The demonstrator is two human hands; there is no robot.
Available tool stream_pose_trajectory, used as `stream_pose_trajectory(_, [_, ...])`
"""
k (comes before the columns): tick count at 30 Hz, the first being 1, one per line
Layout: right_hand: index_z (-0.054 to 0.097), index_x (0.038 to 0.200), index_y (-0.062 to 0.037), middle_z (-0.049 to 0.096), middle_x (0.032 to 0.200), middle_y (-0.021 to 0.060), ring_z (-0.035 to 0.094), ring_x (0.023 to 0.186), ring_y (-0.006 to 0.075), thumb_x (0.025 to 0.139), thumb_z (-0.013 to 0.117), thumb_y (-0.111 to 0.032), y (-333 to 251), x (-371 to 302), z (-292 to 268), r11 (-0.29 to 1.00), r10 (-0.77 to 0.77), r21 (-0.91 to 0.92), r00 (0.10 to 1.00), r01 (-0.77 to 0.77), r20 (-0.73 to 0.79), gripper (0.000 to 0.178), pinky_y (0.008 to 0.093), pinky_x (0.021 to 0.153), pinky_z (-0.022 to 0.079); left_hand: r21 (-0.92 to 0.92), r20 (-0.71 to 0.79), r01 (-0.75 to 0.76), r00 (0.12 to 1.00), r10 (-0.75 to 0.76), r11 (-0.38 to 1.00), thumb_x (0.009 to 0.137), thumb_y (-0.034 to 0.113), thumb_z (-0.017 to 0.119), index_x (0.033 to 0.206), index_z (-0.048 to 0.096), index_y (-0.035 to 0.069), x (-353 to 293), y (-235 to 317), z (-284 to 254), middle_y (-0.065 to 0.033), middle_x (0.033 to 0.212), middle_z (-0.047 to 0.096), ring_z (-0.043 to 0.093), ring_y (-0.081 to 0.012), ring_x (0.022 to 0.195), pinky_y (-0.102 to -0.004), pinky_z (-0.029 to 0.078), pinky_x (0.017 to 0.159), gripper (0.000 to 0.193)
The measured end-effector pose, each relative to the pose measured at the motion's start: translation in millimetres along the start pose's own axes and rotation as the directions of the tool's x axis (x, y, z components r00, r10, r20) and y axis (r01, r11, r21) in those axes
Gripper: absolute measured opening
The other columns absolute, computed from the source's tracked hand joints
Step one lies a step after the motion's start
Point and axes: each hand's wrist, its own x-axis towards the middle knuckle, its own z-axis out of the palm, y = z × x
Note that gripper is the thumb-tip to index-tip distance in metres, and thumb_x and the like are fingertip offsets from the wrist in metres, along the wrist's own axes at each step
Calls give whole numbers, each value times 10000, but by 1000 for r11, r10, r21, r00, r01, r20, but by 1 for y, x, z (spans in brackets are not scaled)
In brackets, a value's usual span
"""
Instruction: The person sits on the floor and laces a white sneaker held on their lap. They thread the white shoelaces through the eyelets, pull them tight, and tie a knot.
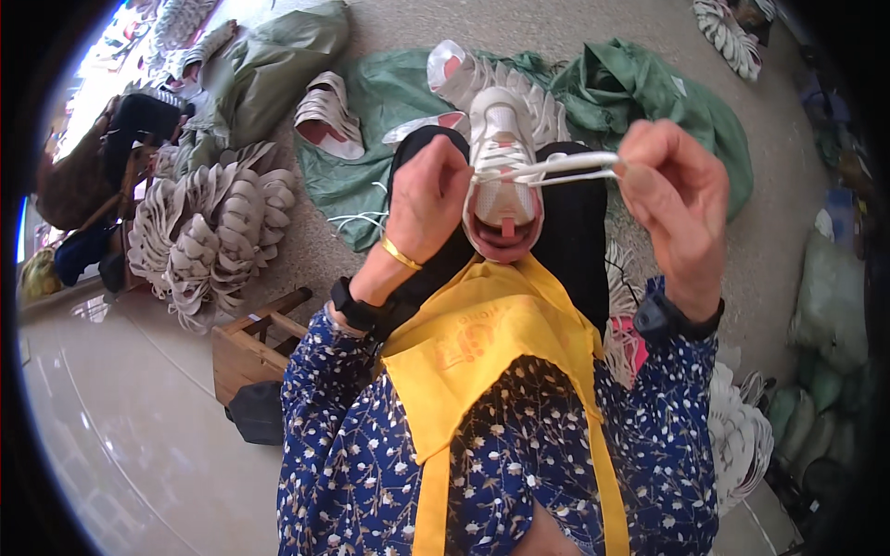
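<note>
A white and pink sneaker point(502, 176) stands on my lap between my knees, its opening toward me. My left hand point(425, 199) is closed at the shoe's left side, pinching the white shoelace point(556, 170) where it leaves the eyelets. My right hand point(680, 199) grips the lace's other end and holds it stretched out to the right. I wear a gold bangle and a black watch on the left wrist, a black watch on the right, and a yellow apron point(491, 343) over a blue flowered top.
Green sacks point(640, 88) lie on the floor ahead with more white shoe parts point(329, 116). Stacks of pale shoe uppers point(218, 232) lie to the left beside a small wooden stool point(250, 343). More stacked uppers point(742, 435) sit at the right.
</note>
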Motion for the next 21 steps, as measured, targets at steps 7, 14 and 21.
stream_pose_trajectory(7, [681, 941, -7, 629, 786, -31, 526, 667, 8, 961, 695, -83, 4, 19, 23, 992, -94, 99, 987, 81, 133, 80, 176, 584, 402, -378, 230, -44, 963, 140, 925, 900, 11, 676, 1013, 606, 19, 23, 21, 5, -72, 853, 676, 673, -175, 723, -293, 542, 670, 133])
stream_pose_trajectory(14, [629, 931, -4, 687, 870, 47, 600, 688, 60, 1002, 642, -117, 8, 14, 17, 991, -18, 130, 982, -7, 188, 134, 208, 628, 501, -580, 470, 291, 882, 21, 761, 1034, 92, 594, 1207, 617, -23, 13, 14, 5, -50, 1039, 694, 644, -117, 981, -283, 526, 882, 209])
stream_pose_trajectory(21, [543, 891, -57, 605, 750, 10, 545, 590, 41, 1058, 553, -196, 47, -35, -43, 961, 273, -45, 962, -272, 12, 217, 187, 511, 437, -652, 371, 329, 924, -90, 683, 1094, 209, 514, 956, 589, 32, -14, -9, -13, -39, 908, 624, 507, -91, 748, -244, 442, 691, 237])
